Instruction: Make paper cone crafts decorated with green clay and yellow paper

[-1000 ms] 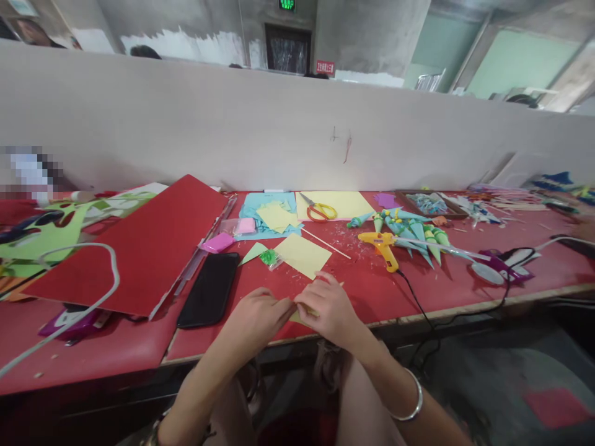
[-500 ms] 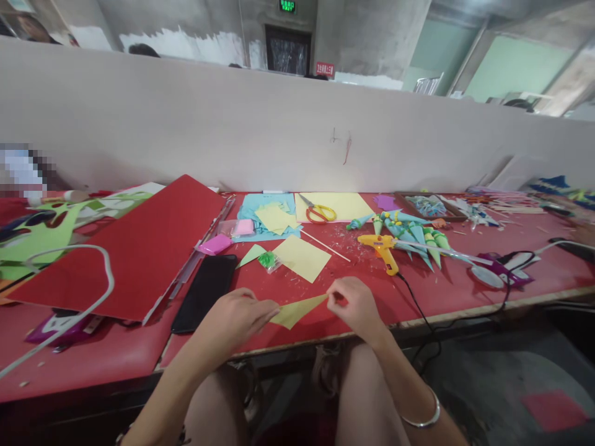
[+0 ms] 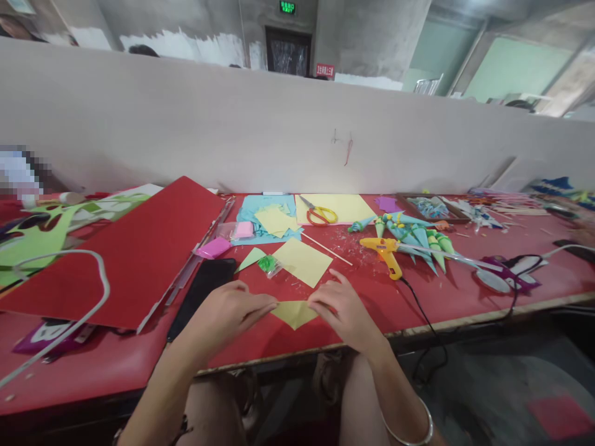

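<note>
Folded yellow paper piece [image 3: 294,314] is held btwn both hands, over the near edge of the red-topped table [image 3: 367,294], its point turned to the near side; left corner's pinched btwn thumb & fingers of the left hand [image 3: 235,308]; right corner's pinched by the right hand [image 3: 341,310], one finger lifted clear; just beyond, a flat square of pale-yellow paper [image 3: 304,262] is seen, w/ a bright-green lump in clear wrapping [image 3: 267,264] placed at its left; black rectangular phone [image 3: 207,285] is part-hidden by the left hand; yellow plastic glue gun [image 3: 383,249] is laid farther right.
</note>
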`<state>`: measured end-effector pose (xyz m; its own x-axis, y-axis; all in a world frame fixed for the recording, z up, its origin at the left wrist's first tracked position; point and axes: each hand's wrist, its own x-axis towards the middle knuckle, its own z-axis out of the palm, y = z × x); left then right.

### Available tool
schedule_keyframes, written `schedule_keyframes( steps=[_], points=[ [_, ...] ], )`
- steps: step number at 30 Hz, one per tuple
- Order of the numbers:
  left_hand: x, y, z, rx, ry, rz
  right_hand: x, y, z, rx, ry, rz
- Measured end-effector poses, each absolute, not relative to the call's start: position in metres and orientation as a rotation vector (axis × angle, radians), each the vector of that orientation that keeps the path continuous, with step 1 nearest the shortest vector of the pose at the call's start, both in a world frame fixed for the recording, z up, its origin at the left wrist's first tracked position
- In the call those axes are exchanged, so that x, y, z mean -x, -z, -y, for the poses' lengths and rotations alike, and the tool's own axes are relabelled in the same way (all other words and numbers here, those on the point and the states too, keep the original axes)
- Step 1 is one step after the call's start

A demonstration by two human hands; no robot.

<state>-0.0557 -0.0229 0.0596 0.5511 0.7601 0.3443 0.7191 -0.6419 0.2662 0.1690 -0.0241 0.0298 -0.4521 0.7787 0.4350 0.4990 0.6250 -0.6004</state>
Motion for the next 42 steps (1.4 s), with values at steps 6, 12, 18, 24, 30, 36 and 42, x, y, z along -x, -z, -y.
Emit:
schedule_keyframes(
  steps=[6,12,18,24,30,36,42],
  points=[
    [0.081,-0.069,0.016,-2.390,-0.794,-1.422,-0.168,-0.030,0.016,0.904,-0.715,1.979],
    [0.068,-0.046,-0.003,-1.645,-1.340,-1.310,-0.155,-0.018,0.003,0.944,-1.177,1.377],
    [0.019,-0.016,-0.021,-1.276,-1.138,-0.745,-0.126,0.006,-0.014,0.860,-1.442,1.122],
    [0.017,-0.018,-0.020,-1.161,-1.113,-0.684,-0.121,0.008,-0.015,0.839,-1.452,1.161],
    [0.020,-0.014,-0.019,-1.202,-1.160,-0.900,-0.127,0.005,-0.007,0.894,-1.019,1.597],
    [0.017,-0.015,-0.015,-1.377,-0.939,-0.926,-0.132,0.001,-0.010,1.062,-0.791,1.470],
    [0.030,-0.015,-0.007,-1.369,-0.741,-0.945,-0.152,0.007,-0.013,1.108,-1.063,1.195]
  ],
)
